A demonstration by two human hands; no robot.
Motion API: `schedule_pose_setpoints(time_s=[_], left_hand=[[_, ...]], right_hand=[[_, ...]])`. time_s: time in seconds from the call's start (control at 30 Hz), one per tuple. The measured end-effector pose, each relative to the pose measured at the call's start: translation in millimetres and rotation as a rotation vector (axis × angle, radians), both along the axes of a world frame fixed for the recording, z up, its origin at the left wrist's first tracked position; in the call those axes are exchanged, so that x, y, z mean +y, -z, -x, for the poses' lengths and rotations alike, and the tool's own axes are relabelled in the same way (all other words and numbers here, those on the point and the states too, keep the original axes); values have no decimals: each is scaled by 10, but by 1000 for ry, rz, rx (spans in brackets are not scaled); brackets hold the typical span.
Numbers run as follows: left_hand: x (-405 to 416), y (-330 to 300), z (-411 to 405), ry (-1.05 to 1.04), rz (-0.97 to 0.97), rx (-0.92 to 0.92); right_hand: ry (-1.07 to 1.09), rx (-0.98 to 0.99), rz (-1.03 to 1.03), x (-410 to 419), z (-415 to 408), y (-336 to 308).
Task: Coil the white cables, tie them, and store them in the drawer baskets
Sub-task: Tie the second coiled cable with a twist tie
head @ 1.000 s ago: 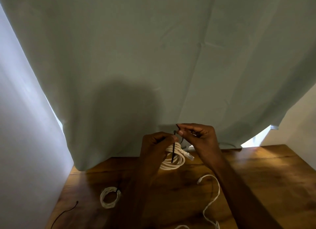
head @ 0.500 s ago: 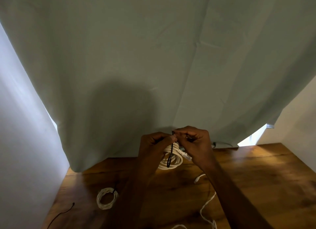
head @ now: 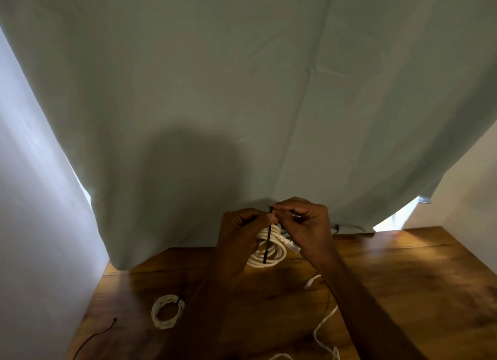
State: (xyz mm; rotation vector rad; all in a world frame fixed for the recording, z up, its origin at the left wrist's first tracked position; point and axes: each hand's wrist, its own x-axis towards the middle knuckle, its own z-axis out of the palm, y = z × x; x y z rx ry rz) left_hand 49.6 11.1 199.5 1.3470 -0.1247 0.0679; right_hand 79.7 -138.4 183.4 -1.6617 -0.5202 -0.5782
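The head camera looks down at a wooden table [head: 403, 279] that stands against a grey-green curtain [head: 242, 104]. Both hands are raised above the far part of the table, close to the curtain, and they meet over a coil of white cable [head: 271, 252]. The left hand [head: 242, 228] has its fingers curled and holds the coil from the left side, with the thumb and forefinger pinching the upper part of a black tie [head: 266, 245]. The right hand [head: 306, 222] also has curled fingers, and its fingertips pinch the top end of the same tie just beside the left thumb. The tie runs straight down across the front of the coil. A white plug [head: 291, 245] of this cable sticks out to the right, under the right hand.

On the table near the left, a smaller white coil [head: 168, 311] lies flat and already has a dark tie on it. Further left, near the table edge, a loose black tie [head: 99, 332] lies alone. On the right of the arms, a loose white cable [head: 322, 330] winds over the wood, not coiled.
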Motion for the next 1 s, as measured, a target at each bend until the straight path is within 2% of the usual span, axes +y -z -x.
schedule_pose_setpoints(time_s=[0.13, 0.27, 0.4, 0.47, 0.6, 0.77, 1.0], left_hand=[[-6, -14, 8, 6, 17, 25], [-6, -38, 30, 8, 48, 28], [-4, -25, 25, 15, 35, 13], [-13, -2, 19, 8, 1, 3], [-18, 56, -25, -48, -66, -8], [-39, 204, -42, -106, -139, -22], [-52, 311, -67, -186, -154, -68]], right_hand=[[-10, -11, 24, -6, 15, -24], [-69, 114, -26, -18, 86, -104], [-125, 159, -11, -38, 110, -148], [-101, 153, 14, -41, 79, -163], [7, -10, 183, -23, 21, -185], [126, 1, 117, 1, -56, -298], [151, 61, 82, 88, -89, -257]])
